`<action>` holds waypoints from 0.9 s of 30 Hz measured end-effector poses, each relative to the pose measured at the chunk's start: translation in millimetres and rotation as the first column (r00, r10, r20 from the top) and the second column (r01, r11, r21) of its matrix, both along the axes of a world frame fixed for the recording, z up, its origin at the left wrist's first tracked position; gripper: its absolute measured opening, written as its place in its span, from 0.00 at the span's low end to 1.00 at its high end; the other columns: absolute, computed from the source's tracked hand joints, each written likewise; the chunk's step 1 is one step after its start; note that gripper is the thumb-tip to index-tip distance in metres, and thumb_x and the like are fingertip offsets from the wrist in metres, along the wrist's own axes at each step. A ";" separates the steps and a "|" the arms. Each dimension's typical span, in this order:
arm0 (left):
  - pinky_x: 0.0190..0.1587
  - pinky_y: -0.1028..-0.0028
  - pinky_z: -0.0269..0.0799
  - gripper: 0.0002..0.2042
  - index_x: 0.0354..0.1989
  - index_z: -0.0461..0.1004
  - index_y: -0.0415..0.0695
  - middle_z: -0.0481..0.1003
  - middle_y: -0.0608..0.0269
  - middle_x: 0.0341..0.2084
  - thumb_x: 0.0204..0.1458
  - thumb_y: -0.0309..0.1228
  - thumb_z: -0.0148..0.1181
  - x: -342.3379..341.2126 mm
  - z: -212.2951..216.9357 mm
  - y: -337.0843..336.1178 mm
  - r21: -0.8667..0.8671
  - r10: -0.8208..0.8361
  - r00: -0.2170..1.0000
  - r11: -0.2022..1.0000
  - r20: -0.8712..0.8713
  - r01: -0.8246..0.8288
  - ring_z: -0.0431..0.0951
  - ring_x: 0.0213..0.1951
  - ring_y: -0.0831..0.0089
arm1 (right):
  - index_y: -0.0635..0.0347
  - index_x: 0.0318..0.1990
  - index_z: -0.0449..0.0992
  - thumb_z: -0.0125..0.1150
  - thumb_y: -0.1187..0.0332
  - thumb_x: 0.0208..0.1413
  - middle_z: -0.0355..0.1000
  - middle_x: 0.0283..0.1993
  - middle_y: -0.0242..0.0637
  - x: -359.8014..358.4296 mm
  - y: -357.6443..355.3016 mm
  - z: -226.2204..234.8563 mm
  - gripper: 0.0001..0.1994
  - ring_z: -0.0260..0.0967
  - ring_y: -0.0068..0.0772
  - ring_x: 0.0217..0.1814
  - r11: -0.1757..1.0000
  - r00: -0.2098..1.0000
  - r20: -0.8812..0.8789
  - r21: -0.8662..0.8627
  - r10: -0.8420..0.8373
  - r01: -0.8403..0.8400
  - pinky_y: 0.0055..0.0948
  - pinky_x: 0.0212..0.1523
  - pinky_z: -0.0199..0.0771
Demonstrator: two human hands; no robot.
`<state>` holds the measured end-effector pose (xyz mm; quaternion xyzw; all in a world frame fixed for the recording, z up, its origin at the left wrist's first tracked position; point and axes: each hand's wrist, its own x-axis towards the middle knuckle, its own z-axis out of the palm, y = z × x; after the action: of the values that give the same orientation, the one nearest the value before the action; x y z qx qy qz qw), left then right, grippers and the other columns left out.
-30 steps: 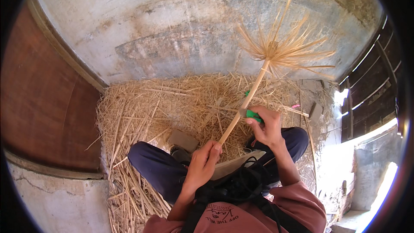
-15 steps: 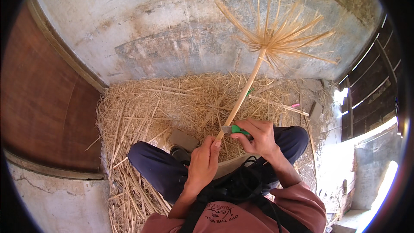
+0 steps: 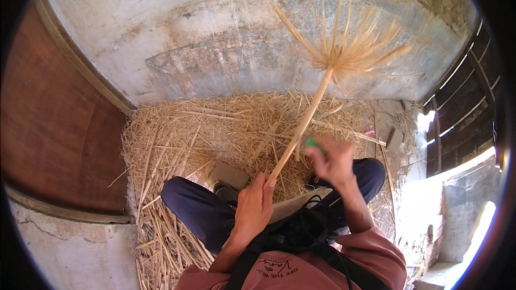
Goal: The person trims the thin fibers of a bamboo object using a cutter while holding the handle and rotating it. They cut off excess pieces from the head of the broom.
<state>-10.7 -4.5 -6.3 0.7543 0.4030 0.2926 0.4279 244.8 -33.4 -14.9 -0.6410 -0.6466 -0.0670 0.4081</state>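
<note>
A pale bamboo stick [image 3: 302, 127] slants away from me, its far end split into a fan of thin shavings [image 3: 344, 56]. My left hand [image 3: 255, 204] is closed round the stick's near end. Just right of the stick, my right hand [image 3: 334, 162] grips a knife with a green handle [image 3: 310, 143]. Motion smears this hand, and the blade is too blurred to make out. A thin sliver hangs beside the stick near the knife.
Straw-like shavings and strips [image 3: 226, 123] cover the floor around my crossed legs. A grey brick [image 3: 230, 173] lies by my left foot, another block [image 3: 394, 137] at the right. A stained wall [image 3: 215, 37] stands ahead, a brown wooden panel [image 3: 59, 113] at the left.
My right hand and the knife have moved away from my left hand, forward and right along the stick. The fan of shavings has shifted slightly and now looks blurred. My left hand has barely moved.
</note>
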 end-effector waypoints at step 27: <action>0.29 0.64 0.67 0.16 0.41 0.73 0.36 0.70 0.55 0.20 0.78 0.37 0.51 -29.8 -26.6 -14.4 -0.184 -0.050 0.998 0.982 -0.038 0.042 0.71 0.22 0.65 | 0.63 0.45 0.85 0.73 0.60 0.67 0.77 0.31 0.36 70.5 34.5 -18.8 0.13 0.68 0.21 0.36 0.997 0.809 -0.588 -0.066 -0.007 -0.040 0.29 0.39 0.69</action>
<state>-40.5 -18.9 -32.9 0.7269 0.4197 0.2283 0.4934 315.3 1.1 -33.7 -0.6396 -0.4966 0.1621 0.5639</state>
